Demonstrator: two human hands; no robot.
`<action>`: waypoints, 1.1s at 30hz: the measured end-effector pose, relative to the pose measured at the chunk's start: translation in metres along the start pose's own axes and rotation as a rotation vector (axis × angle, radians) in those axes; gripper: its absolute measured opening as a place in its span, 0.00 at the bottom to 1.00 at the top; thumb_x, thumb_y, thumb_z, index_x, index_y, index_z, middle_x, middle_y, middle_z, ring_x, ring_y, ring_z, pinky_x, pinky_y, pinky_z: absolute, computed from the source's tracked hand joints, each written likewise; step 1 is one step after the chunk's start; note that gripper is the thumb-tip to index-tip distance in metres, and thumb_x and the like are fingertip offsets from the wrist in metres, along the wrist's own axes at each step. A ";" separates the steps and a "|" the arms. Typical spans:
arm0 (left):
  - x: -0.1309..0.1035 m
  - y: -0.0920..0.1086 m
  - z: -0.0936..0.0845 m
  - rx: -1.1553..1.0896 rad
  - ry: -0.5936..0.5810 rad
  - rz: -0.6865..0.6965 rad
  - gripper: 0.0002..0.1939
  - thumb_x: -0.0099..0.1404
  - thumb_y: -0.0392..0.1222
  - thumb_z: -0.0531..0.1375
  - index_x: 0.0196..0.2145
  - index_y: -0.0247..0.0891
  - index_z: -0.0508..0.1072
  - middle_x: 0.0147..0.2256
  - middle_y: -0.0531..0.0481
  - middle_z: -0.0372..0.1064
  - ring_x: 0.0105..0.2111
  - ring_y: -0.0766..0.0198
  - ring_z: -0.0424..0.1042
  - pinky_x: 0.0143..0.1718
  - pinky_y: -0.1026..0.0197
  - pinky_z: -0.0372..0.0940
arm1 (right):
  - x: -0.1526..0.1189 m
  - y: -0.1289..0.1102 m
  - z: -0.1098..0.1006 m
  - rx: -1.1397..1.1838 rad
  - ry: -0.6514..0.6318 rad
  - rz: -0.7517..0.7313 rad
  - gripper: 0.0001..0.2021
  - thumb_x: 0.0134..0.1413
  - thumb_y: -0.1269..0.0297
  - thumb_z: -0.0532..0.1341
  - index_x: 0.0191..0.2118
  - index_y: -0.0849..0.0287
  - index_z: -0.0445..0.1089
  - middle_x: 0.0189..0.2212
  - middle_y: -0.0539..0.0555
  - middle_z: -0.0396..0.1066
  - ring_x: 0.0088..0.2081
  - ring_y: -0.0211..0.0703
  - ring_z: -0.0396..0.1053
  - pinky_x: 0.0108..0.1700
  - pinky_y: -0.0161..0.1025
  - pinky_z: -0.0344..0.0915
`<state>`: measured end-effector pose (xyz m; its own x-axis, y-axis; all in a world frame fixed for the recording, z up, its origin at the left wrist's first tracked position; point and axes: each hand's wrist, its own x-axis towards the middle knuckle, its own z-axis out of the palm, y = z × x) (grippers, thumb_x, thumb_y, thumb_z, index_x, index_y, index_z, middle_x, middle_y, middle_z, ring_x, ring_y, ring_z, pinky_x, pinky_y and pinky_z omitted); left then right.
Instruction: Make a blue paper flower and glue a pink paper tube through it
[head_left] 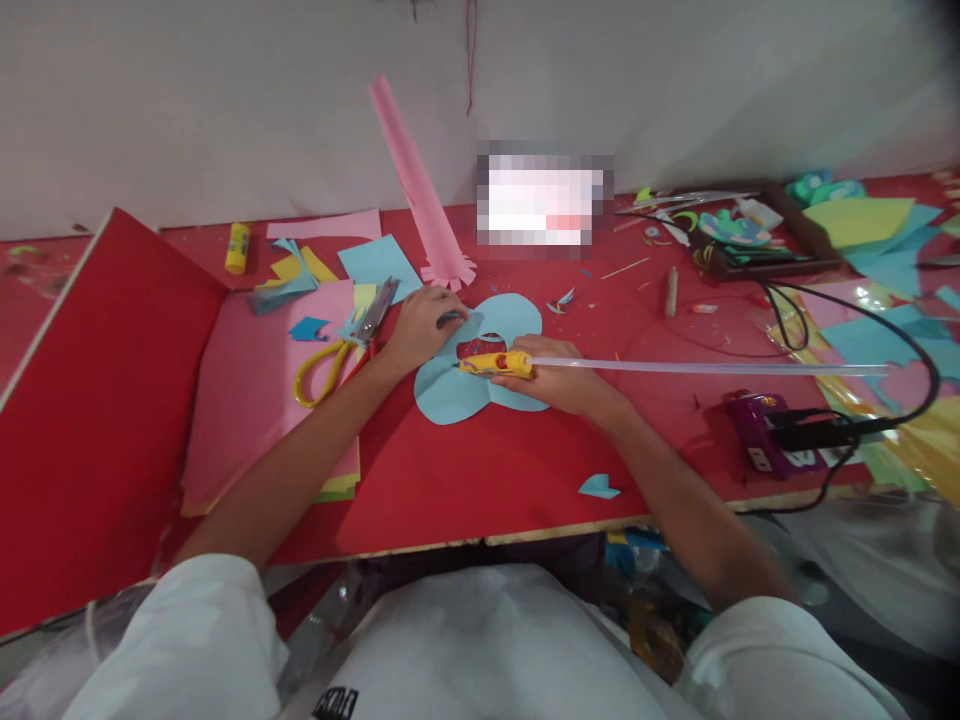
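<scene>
A light blue paper flower (pixel 453 396) with rounded petals and a hole in its middle lies on the red table. My left hand (pixel 424 325) is at its upper left petal, fingers closed on the paper there; a dark curled bit shows by the fingertips. My right hand (pixel 564 378) grips a yellow hot glue gun (pixel 495 364), its nozzle pointing left over the flower, close to the lower left petal. From the gun's back a long clear glue stick (pixel 705 368) sticks out to the right. Whether the nozzle touches the paper I cannot tell.
Yellow-handled scissors (pixel 324 374) lie on pink paper sheets (pixel 262 400) at left. Behind stands a rolled pink paper tube (pixel 420 190) with a fringed base. A purple box (pixel 776 435) with black cables and a cluttered dark tray (pixel 814 245) are at right.
</scene>
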<state>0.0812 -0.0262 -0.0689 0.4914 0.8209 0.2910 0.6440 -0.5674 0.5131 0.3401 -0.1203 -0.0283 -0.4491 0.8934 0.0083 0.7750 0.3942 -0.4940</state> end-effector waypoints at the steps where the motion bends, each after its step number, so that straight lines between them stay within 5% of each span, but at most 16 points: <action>1: 0.000 0.000 0.000 -0.002 -0.001 0.004 0.08 0.71 0.38 0.61 0.42 0.42 0.82 0.49 0.44 0.81 0.54 0.50 0.76 0.62 0.44 0.66 | 0.000 0.000 0.000 -0.008 0.004 0.000 0.19 0.67 0.43 0.67 0.39 0.55 0.74 0.38 0.55 0.76 0.38 0.47 0.69 0.34 0.41 0.52; 33: 0.001 0.002 -0.001 0.009 0.010 -0.004 0.09 0.69 0.38 0.60 0.41 0.41 0.81 0.48 0.43 0.82 0.52 0.49 0.77 0.60 0.44 0.68 | 0.007 -0.003 0.010 -0.084 0.064 0.001 0.22 0.70 0.39 0.62 0.45 0.54 0.78 0.40 0.58 0.79 0.40 0.51 0.73 0.33 0.42 0.54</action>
<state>0.0824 -0.0268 -0.0667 0.4831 0.8238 0.2966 0.6513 -0.5645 0.5071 0.3303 -0.1173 -0.0360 -0.4212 0.9047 0.0645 0.8111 0.4075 -0.4195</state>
